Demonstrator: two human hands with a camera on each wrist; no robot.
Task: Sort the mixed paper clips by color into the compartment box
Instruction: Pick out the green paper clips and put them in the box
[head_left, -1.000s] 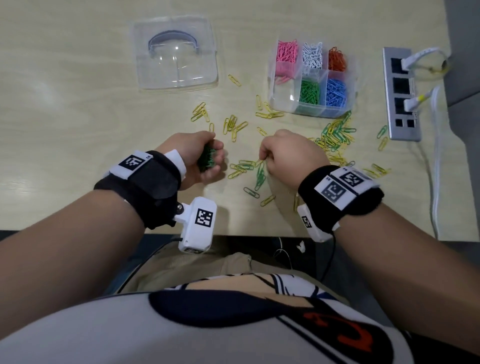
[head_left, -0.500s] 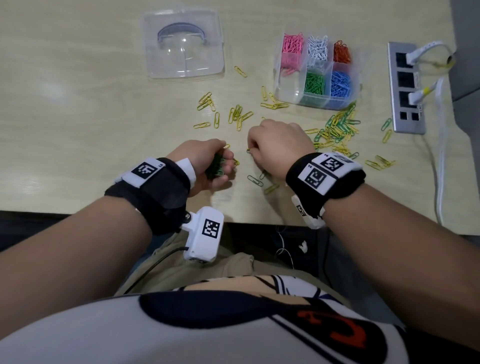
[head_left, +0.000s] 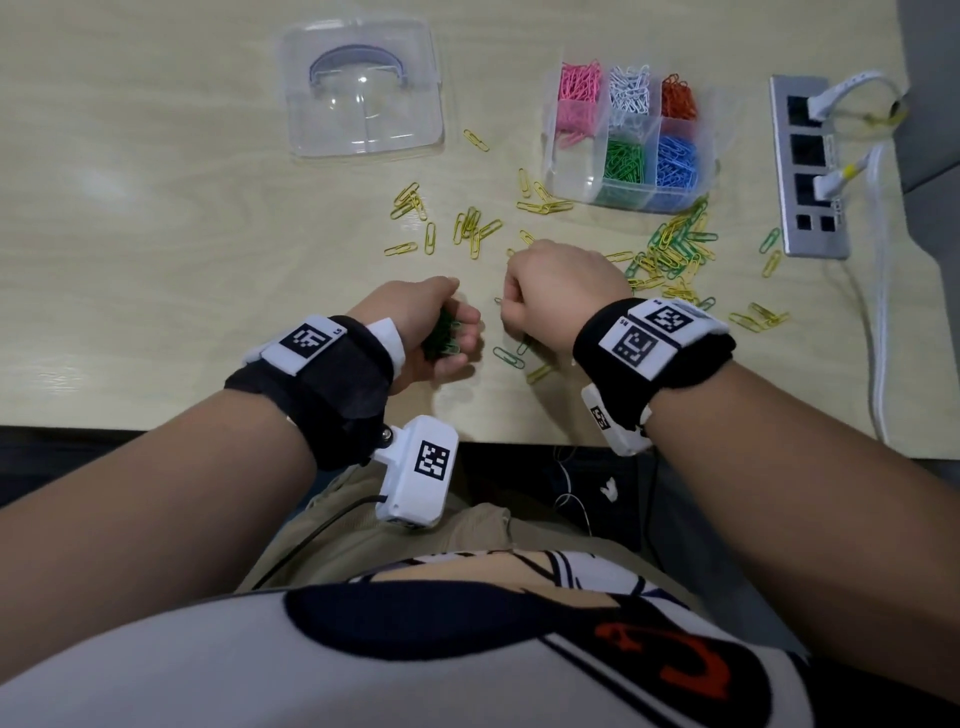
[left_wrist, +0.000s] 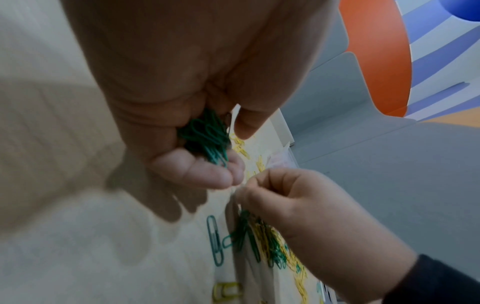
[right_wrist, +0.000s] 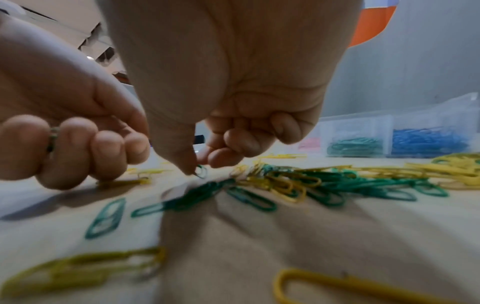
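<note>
A bunch of green clips (head_left: 441, 339) sits bundled in the left hand (head_left: 423, 332), fingers curled round it just above the table (head_left: 156, 234), near its front edge. Right beside it, the right hand (head_left: 558, 291) is bent into a loose fist; the right wrist view shows thumb and forefinger pinching a single green clip (right_wrist: 201, 171) at its tip, barely off the wood. The two hands are almost touching.

Under and around the right hand lie loose green clips (head_left: 508, 357) and a yellow one (head_left: 539, 372). To the right of that hand a thick mixed heap of yellow and green clips (head_left: 670, 260) spreads toward the compartment box (head_left: 631, 139), which stands further back on the table. In it, pink, white and orange clips fill the rear row; green clips (head_left: 623, 162) and blue ones fill two front cells, and the front left cell looks bare. The heap reaches the box's front wall. More yellow clips (head_left: 467, 228) lie scattered between the hands and the box's clear lid (head_left: 363, 88), which rests flat at the back left, well apart from the box.

At the far right a grey socket strip (head_left: 808, 166) is set into the table with white cables (head_left: 878, 312) plugged in; a few stray clips lie just beside it.
</note>
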